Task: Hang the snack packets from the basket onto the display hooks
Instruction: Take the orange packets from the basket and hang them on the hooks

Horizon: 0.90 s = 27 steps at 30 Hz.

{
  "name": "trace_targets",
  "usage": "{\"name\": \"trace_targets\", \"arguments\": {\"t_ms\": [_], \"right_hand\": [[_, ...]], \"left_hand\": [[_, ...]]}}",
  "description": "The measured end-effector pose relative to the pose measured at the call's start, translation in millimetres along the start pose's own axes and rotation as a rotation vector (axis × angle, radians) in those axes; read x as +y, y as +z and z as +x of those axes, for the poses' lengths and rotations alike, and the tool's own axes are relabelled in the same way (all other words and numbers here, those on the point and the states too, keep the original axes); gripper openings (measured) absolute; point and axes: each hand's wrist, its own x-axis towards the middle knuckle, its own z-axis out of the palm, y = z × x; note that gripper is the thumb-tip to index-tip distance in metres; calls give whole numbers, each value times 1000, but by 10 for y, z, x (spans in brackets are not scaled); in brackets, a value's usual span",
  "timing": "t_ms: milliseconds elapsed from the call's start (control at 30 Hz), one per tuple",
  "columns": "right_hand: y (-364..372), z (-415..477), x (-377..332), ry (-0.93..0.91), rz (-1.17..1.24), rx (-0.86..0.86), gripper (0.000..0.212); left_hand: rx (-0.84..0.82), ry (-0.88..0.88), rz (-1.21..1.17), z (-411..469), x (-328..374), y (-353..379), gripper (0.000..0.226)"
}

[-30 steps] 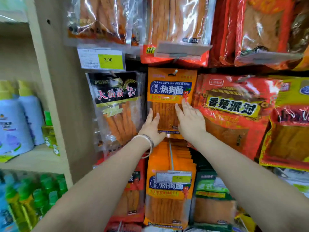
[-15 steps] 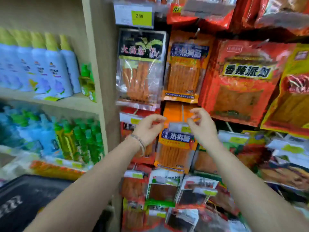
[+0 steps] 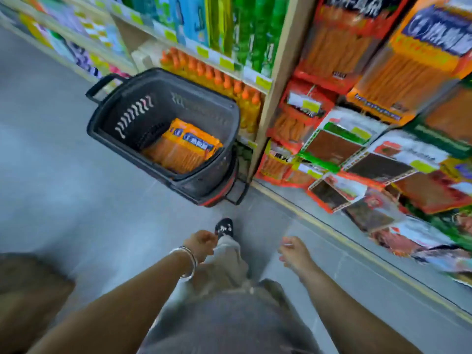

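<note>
A black wheeled basket [image 3: 132, 113] stands on the grey floor beside the shelf unit. Inside it lie several orange snack packets [image 3: 184, 146] with blue labels. The same orange packets [image 3: 419, 62] hang on the display at the upper right. My left hand [image 3: 200, 245], with a silver bangle on the wrist, hangs low over my leg, fingers loosely curled and holding nothing. My right hand [image 3: 293, 252] hangs beside it, relaxed and holding nothing. Both hands are well below and in front of the basket. The whole view is motion-blurred.
Shelves of bottles [image 3: 217, 72] run along the back left. A wooden upright [image 3: 278, 80] divides them from the hook display of red and green snack packets [image 3: 339, 149] on the right. My shoe [image 3: 224, 227] points toward the basket. Grey floor lies to the left.
My view has swung down from the hook display to the floor and basket. Both hands have left the hanging orange packets and dropped to hang low, holding nothing.
</note>
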Motion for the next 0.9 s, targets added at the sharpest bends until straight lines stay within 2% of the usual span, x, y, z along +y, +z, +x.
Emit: {"name": "trace_targets", "arguments": {"t_ms": [67, 167, 333, 533, 767, 900], "right_hand": [[263, -72, 132, 3, -169, -132, 27], [549, -130, 79, -25, -426, -353, 26], [883, 134, -573, -93, -570, -450, 25], [1475, 568, -1784, -128, -286, -396, 4], [2142, 1055, -2902, -93, -27, -276, 15], [2382, 1477, -3146, 86, 205, -218, 23]], "left_hand": [[58, -62, -26, -29, -286, -102, 13], [131, -103, 51, -51, -569, -355, 21], [185, -198, -204, 219, -714, -921, 17], [188, -179, -322, 679, -565, -1842, 17], [172, -73, -239, 1158, -124, -2986, 19], [155, 33, -252, 1519, 263, -3322, 20]]}}
